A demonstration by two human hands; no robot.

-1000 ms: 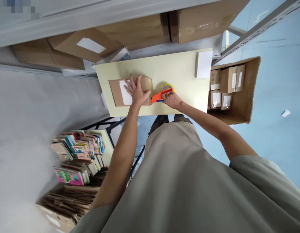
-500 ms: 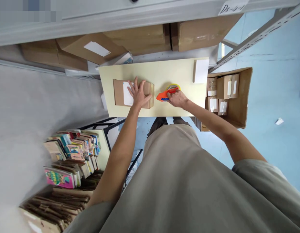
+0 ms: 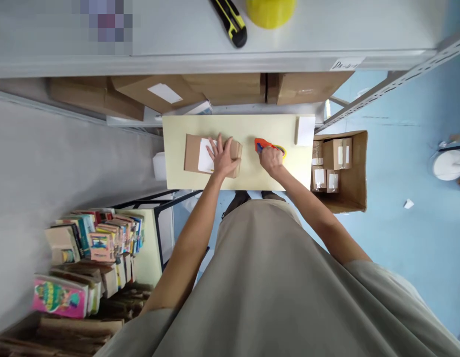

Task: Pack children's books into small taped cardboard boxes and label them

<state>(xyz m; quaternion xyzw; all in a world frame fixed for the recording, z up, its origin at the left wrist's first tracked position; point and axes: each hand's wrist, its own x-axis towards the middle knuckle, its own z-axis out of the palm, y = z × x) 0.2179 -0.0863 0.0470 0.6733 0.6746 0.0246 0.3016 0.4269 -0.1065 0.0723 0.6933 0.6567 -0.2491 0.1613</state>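
Note:
A brown cardboard box [image 3: 192,154] with a white label [image 3: 204,157] lies on the pale yellow table [image 3: 252,179]. My left hand [image 3: 223,159] rests on top of it, fingers spread over the label and the box's right part. To the right of the box, my right hand [image 3: 271,157] is wrapped around an orange tape dispenser [image 3: 262,144]. A yellow-rimmed roll of tape shows partly behind the knuckles. The dispenser is apart from the box, and much of its handle is hidden under my fingers.
A white stack [image 3: 305,131] sits at the table's back right corner. Right of the table stands an open carton [image 3: 358,171] holding several small boxes. Above, a grey shelf [image 3: 178,39] bears a box cutter [image 3: 230,24] and a yellow roll [image 3: 270,11]. Books [image 3: 103,243] are stacked lower left.
The dispenser in my right hand has turned and moved slightly away from the box. My left hand stays on the box. The camera view has shifted, showing more of the upper shelf.

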